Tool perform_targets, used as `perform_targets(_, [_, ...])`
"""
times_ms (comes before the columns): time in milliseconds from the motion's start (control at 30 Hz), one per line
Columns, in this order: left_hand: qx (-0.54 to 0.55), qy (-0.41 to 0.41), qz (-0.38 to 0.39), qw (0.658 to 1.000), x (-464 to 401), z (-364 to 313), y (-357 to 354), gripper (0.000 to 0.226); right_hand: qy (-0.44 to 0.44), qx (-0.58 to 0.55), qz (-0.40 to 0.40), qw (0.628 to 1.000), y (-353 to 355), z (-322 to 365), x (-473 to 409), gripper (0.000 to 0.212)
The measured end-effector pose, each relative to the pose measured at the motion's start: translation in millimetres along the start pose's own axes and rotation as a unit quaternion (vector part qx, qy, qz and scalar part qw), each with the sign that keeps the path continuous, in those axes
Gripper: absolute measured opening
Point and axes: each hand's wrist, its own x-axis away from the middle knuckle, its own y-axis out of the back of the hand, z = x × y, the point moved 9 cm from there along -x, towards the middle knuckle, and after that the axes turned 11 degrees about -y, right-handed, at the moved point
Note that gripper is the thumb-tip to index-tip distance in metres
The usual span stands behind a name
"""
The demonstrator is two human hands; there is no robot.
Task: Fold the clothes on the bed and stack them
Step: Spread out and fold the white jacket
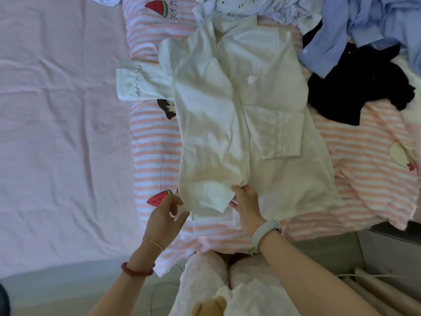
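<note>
Head view. Lay spread on the bed (57, 133), near its front edge: a white shirt (239, 124), flat on a pink-striped sheet (152, 142) printed with watermelon slices. Ran with its long axis from the front edge toward the far edge, collar pointing away, hem toward the person. Stuck out sideways toward the left of the bed: one sleeve (141, 82) with a scalloped cuff. Lay folded across the chest on the right: the other sleeve, cuff pointing down toward the hem. Had a corner of the hem turned up into a small flap between the hands.

Left hand (165, 215): fingers curled, thumb and fingertips pinching the left bottom corner of the white shirt, just beside the front edge. Wore a thin gold bracelet and a red bead bracelet at the wrist.

Right hand (246, 207): rested on the hem just right of the flap, thumb and fingers closed on the fabric edge. Wore a pale wristband (265, 233).

Heaped at the far right corner of the bed: a blue shirt (355, 26), partly over a black garment (355, 87), both unfolded. Bunched along the far edge behind the collar: pale, crumpled clothes (246, 5).
</note>
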Motion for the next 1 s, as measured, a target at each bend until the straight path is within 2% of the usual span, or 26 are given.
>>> perform_targets(67, [-0.078, -0.075, -0.068, 0.992, 11.3, -12.5, 15.7, 0.018, 0.026, -0.035, 0.003, 0.999, 8.6, 5.9, 5.3, 0.009])
perform_targets(133, [-0.115, -0.136, -0.139, 0.974, 27.1, -26.0, 27.8, 0.008, 0.066, -0.040, -0.009, 0.997, 23.8, 15.2, 17.2, 0.020])
perform_targets(200, [-0.101, -0.139, -0.187, 0.967, 40.5, -33.4, 35.3, 0.002, 0.121, -0.012, -0.020, 0.992, 40.8, 24.9, 27.1, 0.031])
perform_targets(267, [-0.039, -0.071, -0.203, 0.976, 49.3, -24.2, 31.1, 0.017, 0.152, 0.022, -0.028, 0.988, 56.3, 28.0, 29.2, 0.033])
perform_targets(333, [0.027, 0.046, -0.166, 0.985, 50.6, -2.9, 14.3, 0.029, 0.150, 0.087, -0.050, 0.984, 67.6, 22.7, 25.8, 0.027])
perform_targets(400, [0.095, 0.165, -0.115, 0.975, 52.4, 17.1, -7.1, 0.028, 0.118, 0.140, -0.069, 0.981, 76.0, 8.8, 17.3, 0.031])
perform_targets(433, [0.124, 0.200, -0.102, 0.966, 52.7, 22.9, -15.5, 0.034, 0.101, 0.161, -0.072, 0.979, 79.6, -0.9, 11.3, 0.031])
perform_targets(533, [0.103, 0.222, -0.108, 0.964, 47.3, 33.3, -20.7, 0.047, 0.084, 0.201, -0.067, 0.974, 85.6, -20.7, 0.7, 0.022])
perform_targets(567, [0.085, 0.230, -0.112, 0.963, 44.9, 39.4, -21.5, 0.043, 0.090, 0.204, -0.067, 0.973, 85.6, -21.8, 0.2, 0.019])
perform_targets(633, [0.068, 0.254, -0.117, 0.958, 42.8, 45.5, -21.4, 0.029, 0.117, 0.199, -0.059, 0.971, 84.3, -19.5, -1.9, 0.032])
perform_targets(733, [0.098, 0.241, -0.160, 0.952, 49.1, 41.7, -11.9, 0.015, 0.165, 0.206, -0.055, 0.963, 80.7, -14.4, 4.8, 0.037])
perform_targets(833, [0.089, 0.256, -0.191, 0.943, 70.5, 47.5, -4.5, 0.024, 0.182, 0.240, -0.069, 0.951, 82.7, -21.7, 2.8, 0.030])
perform_targets(933, [0.046, 0.306, -0.159, 0.938, 85.5, 63.9, -8.3, 0.028, 0.173, 0.294, -0.083, 0.936, 82.9, -30.0, -1.1, 0.026])
perform_targets(1000, [0.016, 0.301, -0.131, 0.944, 83.3, 69.8, -10.6, 0.028, 0.182, 0.317, -0.091, 0.927, 81.8, -30.9, -2.4, 0.023])
